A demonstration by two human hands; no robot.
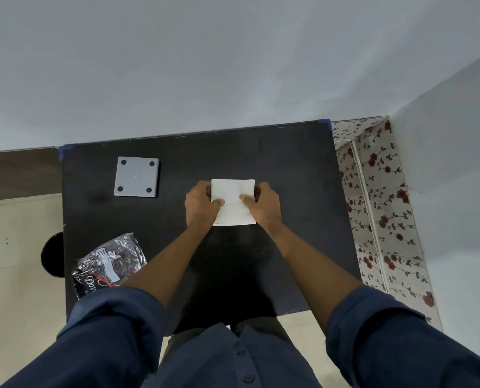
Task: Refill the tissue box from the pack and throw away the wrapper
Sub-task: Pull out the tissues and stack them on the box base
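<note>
Sleeves (113, 337) rolled back keep my forearms free over the black table (289, 261). Near my left elbow lies the crumpled wrapper (108, 264), emptied and set aside, not yet thrown away. Farther out, my left hand (201, 204) and right hand (264, 204) are both clamped on the white tissue stack (233, 200) — thumbs on top, fingers curled under its edges — squaring it so it should go in cleanly. Beyond, to the left, the grey tissue-box base (136, 177) rests feet-up, well apart; the box body I cannot see.
</note>
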